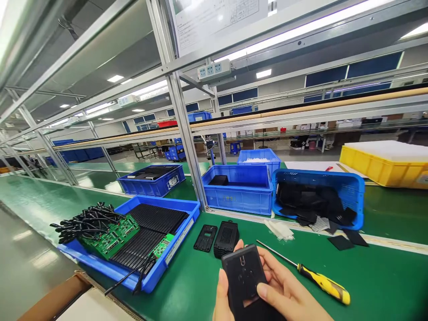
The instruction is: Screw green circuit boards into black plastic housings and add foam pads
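A black plastic housing (245,272) is held up at the bottom of the view, its flat face with small slots and a rectangular window turned toward me. My left hand (223,296) grips its left edge. My right hand (284,285) wraps its right side, the thumb pressing on the face near the window. Just beyond lie a stack of black slotted housings (226,238) and a flat black cover (205,238). To the right of my right hand rests a screwdriver (321,281) with a yellow and black handle.
At left, a blue tray (154,272) holds rows of black parts and green circuit boards (113,236) with black cables. Blue bins (237,198) stand behind an upright metal post (187,125). Black sheets spill from a blue basket (357,200). A cardboard box (63,298) sits at lower left.
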Demonstrator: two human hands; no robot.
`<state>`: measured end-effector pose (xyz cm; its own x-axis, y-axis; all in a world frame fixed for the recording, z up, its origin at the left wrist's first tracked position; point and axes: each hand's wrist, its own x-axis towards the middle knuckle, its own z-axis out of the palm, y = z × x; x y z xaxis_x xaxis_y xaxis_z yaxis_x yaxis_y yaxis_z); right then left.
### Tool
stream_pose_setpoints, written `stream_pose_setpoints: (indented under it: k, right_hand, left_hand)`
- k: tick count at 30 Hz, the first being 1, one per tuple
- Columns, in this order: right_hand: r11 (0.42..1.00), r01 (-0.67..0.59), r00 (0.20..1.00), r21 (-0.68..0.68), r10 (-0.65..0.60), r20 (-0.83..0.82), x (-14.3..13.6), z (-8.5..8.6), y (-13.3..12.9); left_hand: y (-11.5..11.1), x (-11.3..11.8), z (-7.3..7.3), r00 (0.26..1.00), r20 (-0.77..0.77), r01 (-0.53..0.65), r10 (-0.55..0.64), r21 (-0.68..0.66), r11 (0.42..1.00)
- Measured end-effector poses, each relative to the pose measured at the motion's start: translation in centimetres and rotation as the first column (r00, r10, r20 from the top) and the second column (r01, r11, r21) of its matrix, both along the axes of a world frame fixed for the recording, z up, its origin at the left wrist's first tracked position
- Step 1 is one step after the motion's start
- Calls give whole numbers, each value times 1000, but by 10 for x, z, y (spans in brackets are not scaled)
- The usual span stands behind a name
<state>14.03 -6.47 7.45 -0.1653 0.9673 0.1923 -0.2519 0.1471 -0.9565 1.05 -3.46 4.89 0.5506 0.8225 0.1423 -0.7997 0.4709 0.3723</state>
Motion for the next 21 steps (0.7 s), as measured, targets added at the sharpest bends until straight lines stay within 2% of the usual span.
stream_pose_setpoints:
  k: [2, 6, 8, 12, 16, 21]
  right_hand:
    - [1000, -9, 1000, -23, 9, -18, 0, 1, -3]
    - [990, 133, 989, -55, -136, -53, -10, 0, -8]
    - [987, 154, 984, -53, -158, -83, -15, -2, -9]
    - [990, 123, 979, -61, -132, -156, -17, -7, -10]
    - [989, 137, 984, -57, -142, -108, -14, -14, -8]
    - [1000, 6, 999, 26, -5, -32, -6, -21, -6]
  left_hand:
    - [-1, -1, -2, 1000, -12, -6, 6, 18, 1000]
    - [-5, 0, -4, 1000, 9, -25, 25, 79, 997]
    - [-6, -1, -4, 999, 14, -45, 44, 83, 996]
    - [-8, -5, -3, 999, -28, -43, 46, 90, 995]
    - [-8, -7, -3, 999, -15, -29, 30, 78, 997]
    - [-6, -10, -1, 999, -5, 38, -38, 29, 999]
